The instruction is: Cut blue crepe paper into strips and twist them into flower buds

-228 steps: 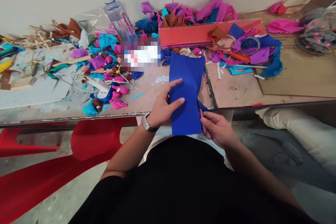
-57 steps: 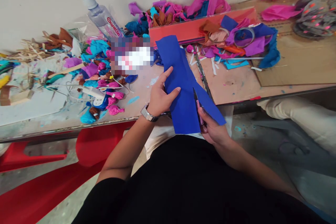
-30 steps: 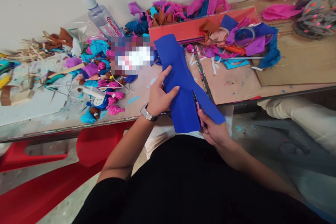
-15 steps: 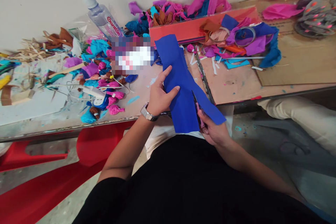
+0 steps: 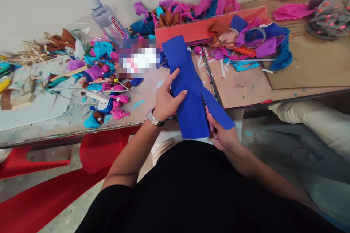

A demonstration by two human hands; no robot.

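Observation:
A long sheet of blue crepe paper (image 5: 188, 91) hangs over the table's front edge, close to my body. My left hand (image 5: 170, 96) grips its left side, thumb on top and the other fingers partly behind it. In my right hand (image 5: 222, 131) is a pair of scissors (image 5: 207, 111) with pink handles, closed around by my fingers. Their dark blades sit in a slit that runs up from the paper's lower end. To the right of the slit a strip of the paper slants away over my right hand.
Crumpled coloured paper (image 5: 101, 49) and a water bottle (image 5: 105, 18) lie left on the table. A red-orange box (image 5: 183, 32) stands behind, tape rolls (image 5: 255, 38) beside it. A power strip (image 5: 104, 105) is near the edge. Red stools (image 5: 102, 149) stand below; another person's leg (image 5: 303, 120) is at right.
The scissors have shifted slightly, and the slit between the strip and the main sheet looks a little different. My left hand keeps its place on the paper.

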